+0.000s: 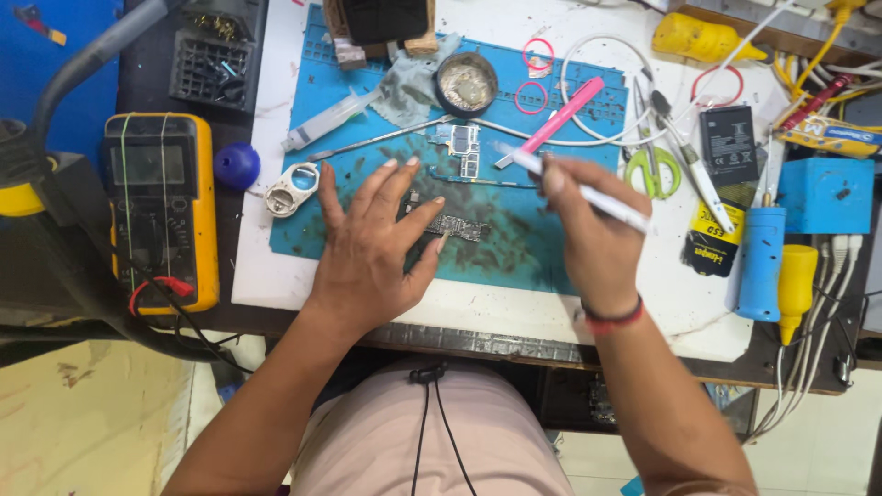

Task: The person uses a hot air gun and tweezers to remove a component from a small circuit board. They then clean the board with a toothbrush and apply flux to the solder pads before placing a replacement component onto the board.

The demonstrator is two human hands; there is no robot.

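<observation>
Keep left hand [372, 243] flat w/ spread fingers pinning small circuit board [450, 225] on blue mat [514, 248] at worktop centre, while right hand [588, 234], closed on white pen-type tool [588, 196], approaches at shallow angle w/o slipping

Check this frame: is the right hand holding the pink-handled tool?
No, the right hand grips a slim white pen-shaped tool, while the pink-handled tool lies untouched on the blue work mat.
</observation>
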